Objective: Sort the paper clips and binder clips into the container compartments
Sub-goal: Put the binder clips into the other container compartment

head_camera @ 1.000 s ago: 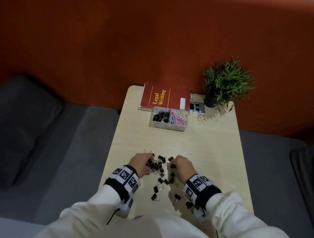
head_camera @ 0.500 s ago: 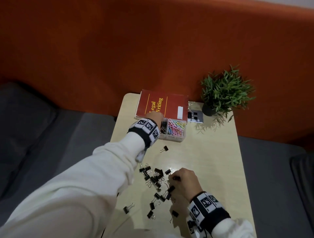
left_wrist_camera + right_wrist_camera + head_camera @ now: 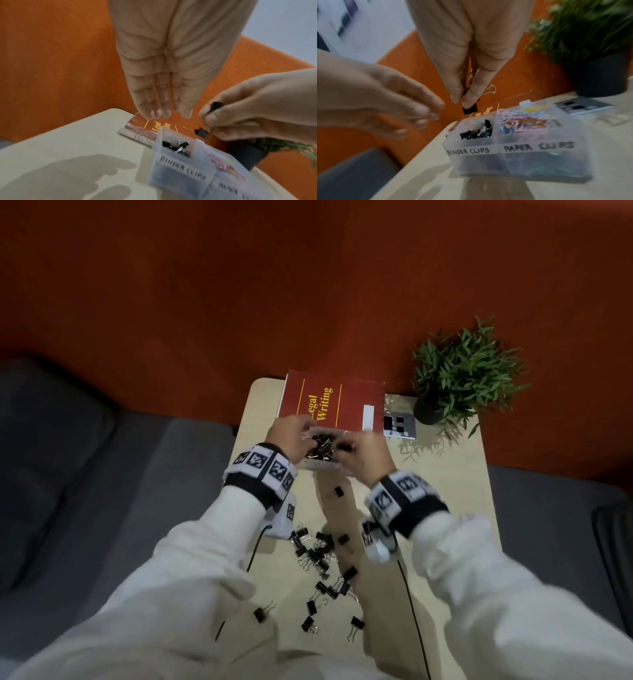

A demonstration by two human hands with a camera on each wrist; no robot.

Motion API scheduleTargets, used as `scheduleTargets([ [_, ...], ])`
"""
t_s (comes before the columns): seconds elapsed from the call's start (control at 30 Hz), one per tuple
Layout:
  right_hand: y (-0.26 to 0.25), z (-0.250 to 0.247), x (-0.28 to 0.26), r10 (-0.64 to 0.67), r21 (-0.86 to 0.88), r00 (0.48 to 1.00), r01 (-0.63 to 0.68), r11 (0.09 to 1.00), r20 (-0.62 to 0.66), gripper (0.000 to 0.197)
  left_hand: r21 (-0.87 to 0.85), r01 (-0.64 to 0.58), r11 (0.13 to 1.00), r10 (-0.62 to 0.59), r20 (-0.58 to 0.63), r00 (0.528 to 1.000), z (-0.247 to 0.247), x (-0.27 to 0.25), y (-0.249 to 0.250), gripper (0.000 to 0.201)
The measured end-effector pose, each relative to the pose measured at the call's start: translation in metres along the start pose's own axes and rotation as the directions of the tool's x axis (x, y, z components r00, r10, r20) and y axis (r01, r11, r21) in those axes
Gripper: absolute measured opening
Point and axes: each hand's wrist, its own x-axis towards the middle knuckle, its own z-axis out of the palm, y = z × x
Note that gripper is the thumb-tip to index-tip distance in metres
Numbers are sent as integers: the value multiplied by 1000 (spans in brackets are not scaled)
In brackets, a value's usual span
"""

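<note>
While both hands reach over the container (image 3: pixel 518 148) at the table's (image 3: pixel 445 508) far end, the left hand (image 3: pixel 159 86) hangs empty, fingers straight, together, pointing down above the compartment labelled BINDER CLIPS (image 3: pixel 476 129). The right hand (image 3: pixel 467 54) points down too, thumb and forefinger pinching a black binder clip (image 3: pixel 470 108) just above that compartment's far edge, body down, long axis roughly vertical, one wire handle sticking out right; motion blur makes its exact tilt hard to read. Loose binder clips (image 3: pixel 318 553) lie scattered on the near table; coloured paper clips (image 3: pixel 523 120) fill the right compartment.
</note>
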Motion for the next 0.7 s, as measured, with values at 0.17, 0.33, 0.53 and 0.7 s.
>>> scheduleTargets([
  [0.17,-12,23,47,74,-144,995,-64,988,61,23,50,28,998,-30,37,999,18,-44,-42,26],
  [0.33,-3,23,31,-116,-199,993,116,973,11,33,171,-23,985,-9,182,983,57,-63,-71,36],
  [0.53,35,53,-41,-74,-350,899,242,905,432,36,271,-140,952,65,270,961,83,-84,-77,36],
  [0.7,48,66,-67,-13,-253,888,145,957,460,61,217,-170,961,76,385,920,77,-118,-79,46],
])
